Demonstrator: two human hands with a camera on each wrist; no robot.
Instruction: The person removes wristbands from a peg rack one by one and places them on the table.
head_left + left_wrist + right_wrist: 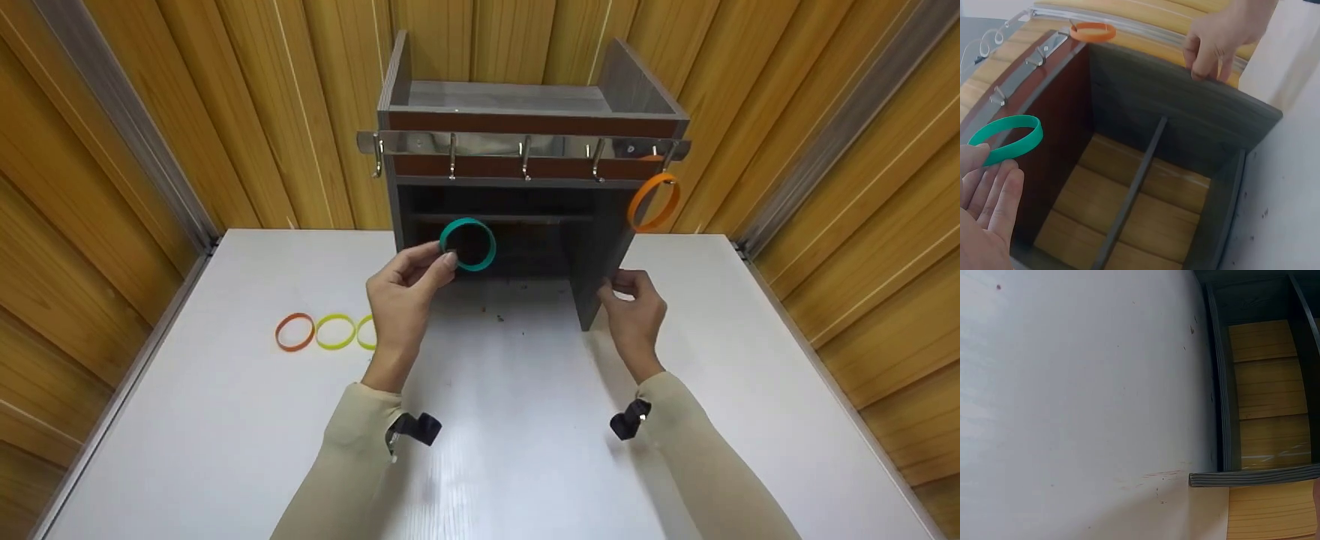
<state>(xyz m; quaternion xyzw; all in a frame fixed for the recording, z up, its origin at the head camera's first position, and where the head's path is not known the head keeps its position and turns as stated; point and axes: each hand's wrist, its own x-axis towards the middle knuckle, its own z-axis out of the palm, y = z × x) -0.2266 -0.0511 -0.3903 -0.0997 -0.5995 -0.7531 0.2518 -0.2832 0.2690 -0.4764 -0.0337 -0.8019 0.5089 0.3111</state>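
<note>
My left hand (pixel 401 304) pinches a teal silicone wristband (pixel 478 267) between thumb and fingers, in front of the grey shelf unit's open middle. In the left wrist view the teal band (pixel 1019 147) appears near the hook rail. My right hand (pixel 636 307) grips the front edge of the unit's right side panel (pixel 600 262). The left wrist view shows that hand (pixel 1221 45) with its fingers at the panel's edge. An orange wristband (pixel 638 201) hangs from the rightmost hook of the metal rail (pixel 491 144).
On the white table (pixel 225 420), left of my left hand, lie a red-orange band (pixel 294 349) and a yellow band (pixel 335 347). Another yellow band (pixel 360 334) is partly hidden by that hand. Wood-look walls (pixel 97 187) surround the table.
</note>
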